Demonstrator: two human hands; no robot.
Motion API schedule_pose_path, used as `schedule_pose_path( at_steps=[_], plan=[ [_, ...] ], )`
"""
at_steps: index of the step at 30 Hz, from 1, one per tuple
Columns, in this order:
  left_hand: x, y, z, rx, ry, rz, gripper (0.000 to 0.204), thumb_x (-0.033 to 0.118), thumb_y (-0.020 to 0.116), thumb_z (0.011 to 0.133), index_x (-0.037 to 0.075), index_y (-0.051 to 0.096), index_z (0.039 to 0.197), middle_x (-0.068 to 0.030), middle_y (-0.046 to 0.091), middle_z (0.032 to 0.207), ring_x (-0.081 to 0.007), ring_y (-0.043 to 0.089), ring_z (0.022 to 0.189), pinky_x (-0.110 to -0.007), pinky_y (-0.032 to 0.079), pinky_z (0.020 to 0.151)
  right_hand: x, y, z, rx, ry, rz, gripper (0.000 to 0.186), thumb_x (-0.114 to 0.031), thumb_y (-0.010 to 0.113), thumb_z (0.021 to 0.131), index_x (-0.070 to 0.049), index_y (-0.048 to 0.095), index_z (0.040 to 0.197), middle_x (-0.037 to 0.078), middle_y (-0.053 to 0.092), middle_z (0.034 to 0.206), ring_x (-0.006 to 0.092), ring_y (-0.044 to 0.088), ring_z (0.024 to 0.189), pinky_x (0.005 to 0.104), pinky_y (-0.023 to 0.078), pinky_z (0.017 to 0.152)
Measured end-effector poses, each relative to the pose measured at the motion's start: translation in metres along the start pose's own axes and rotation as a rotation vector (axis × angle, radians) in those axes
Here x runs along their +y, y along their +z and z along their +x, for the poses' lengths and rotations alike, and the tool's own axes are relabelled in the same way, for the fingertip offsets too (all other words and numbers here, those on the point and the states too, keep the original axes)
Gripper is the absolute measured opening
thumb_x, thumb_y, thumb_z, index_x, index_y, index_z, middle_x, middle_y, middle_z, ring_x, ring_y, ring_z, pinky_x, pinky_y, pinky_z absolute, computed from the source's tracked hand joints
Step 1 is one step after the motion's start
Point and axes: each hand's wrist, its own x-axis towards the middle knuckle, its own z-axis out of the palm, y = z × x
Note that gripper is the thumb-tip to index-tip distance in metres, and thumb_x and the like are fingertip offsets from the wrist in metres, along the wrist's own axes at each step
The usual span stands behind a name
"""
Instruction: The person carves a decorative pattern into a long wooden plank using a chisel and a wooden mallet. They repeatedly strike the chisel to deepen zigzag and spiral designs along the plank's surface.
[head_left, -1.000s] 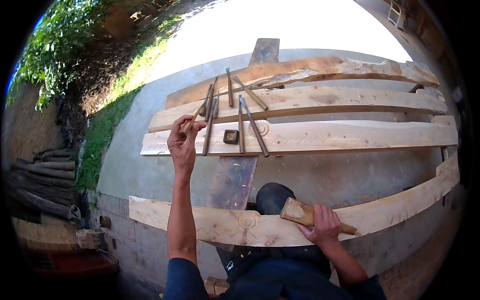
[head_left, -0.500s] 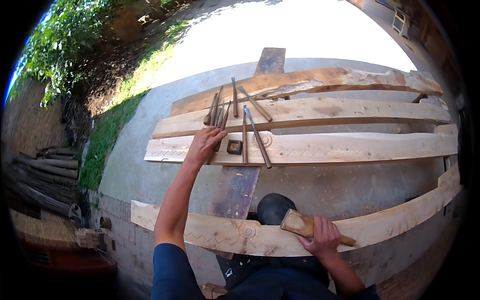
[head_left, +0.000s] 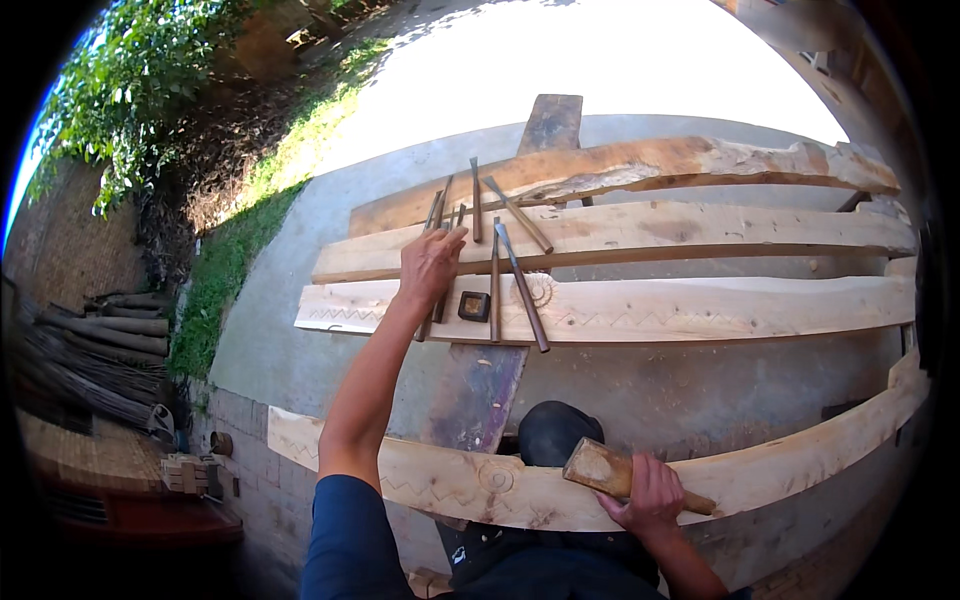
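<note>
My left hand (head_left: 430, 260) reaches into a cluster of chisels (head_left: 435, 212) lying across pale boards, its bent fingertips partly hidden among the handles. Beside it are a small dark square container (head_left: 474, 306) and more chisels (head_left: 520, 285), on a board (head_left: 700, 306) with carved zigzags and a rosette. My right hand (head_left: 645, 495) grips a wooden mallet (head_left: 598, 465) by its handle, resting over the nearest board (head_left: 780, 460), which bears a carved zigzag line and a spiral.
A rough-edged plank (head_left: 640, 162) lies farthest back, across a dark cross board (head_left: 550, 120). Stacked logs (head_left: 110, 325) and a red object (head_left: 170, 515) are at left, with shrubs (head_left: 110, 90) and grass (head_left: 220, 260) behind. A dark rounded shape (head_left: 555, 430) is below the boards.
My left hand, which held a light-handled chisel upright, has turned down and moved right and forward among the lying chisels. My right hand still grips the mallet. The view has shifted slightly.
</note>
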Motion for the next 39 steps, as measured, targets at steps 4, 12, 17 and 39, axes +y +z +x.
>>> schedule_pose_path(
  at_steps=[4, 12, 17, 39],
  plan=[
    [0.002, 0.044, 0.027, -0.009, -0.042, 0.067, 0.016, 0.024, 0.074, 0.094, 0.012, 0.081, 0.103, -0.0083, 0.077, 0.092, -0.03, 0.071, 0.091, -0.044, 0.058, 0.078, 0.0, 0.001, -0.002, -0.009, -0.001, 0.016, 0.082, -0.053, 0.09, 0.069, 0.005, 0.064, 0.121, 0.02, 0.07, 0.11, 0.0352, 0.07, 0.091, 0.0444, 0.058, 0.081],
    [0.022, 0.064, 0.03, -0.09, -0.204, 0.164, 0.013, 0.019, 0.072, 0.09, 0.013, 0.082, 0.084, -0.0101, 0.076, 0.087, -0.031, 0.072, 0.093, -0.046, 0.06, 0.076, -0.001, 0.001, -0.003, -0.039, 0.027, 0.034, 0.082, -0.052, 0.092, 0.069, 0.004, 0.064, 0.121, 0.02, 0.07, 0.11, 0.0362, 0.07, 0.092, 0.0456, 0.058, 0.082],
    [0.029, 0.027, 0.001, -0.097, -0.238, 0.063, 0.014, 0.021, 0.071, 0.093, 0.015, 0.083, 0.095, -0.0106, 0.079, 0.092, -0.0322, 0.075, 0.09, -0.046, 0.059, 0.076, -0.002, 0.002, -0.006, -0.043, 0.048, 0.004, 0.082, -0.054, 0.091, 0.069, 0.004, 0.063, 0.122, 0.019, 0.07, 0.11, 0.036, 0.069, 0.092, 0.0461, 0.058, 0.081],
    [0.016, -0.03, -0.103, 0.149, -0.661, -0.036, 0.02, 0.021, 0.068, 0.101, 0.003, 0.073, 0.094, -0.0165, 0.073, 0.094, -0.0373, 0.071, 0.083, -0.05, 0.055, 0.076, -0.004, 0.0, -0.001, 0.026, 0.019, -0.035, 0.081, -0.052, 0.091, 0.069, 0.002, 0.063, 0.122, 0.017, 0.067, 0.104, 0.0336, 0.066, 0.085, 0.0439, 0.056, 0.076]
  ],
)
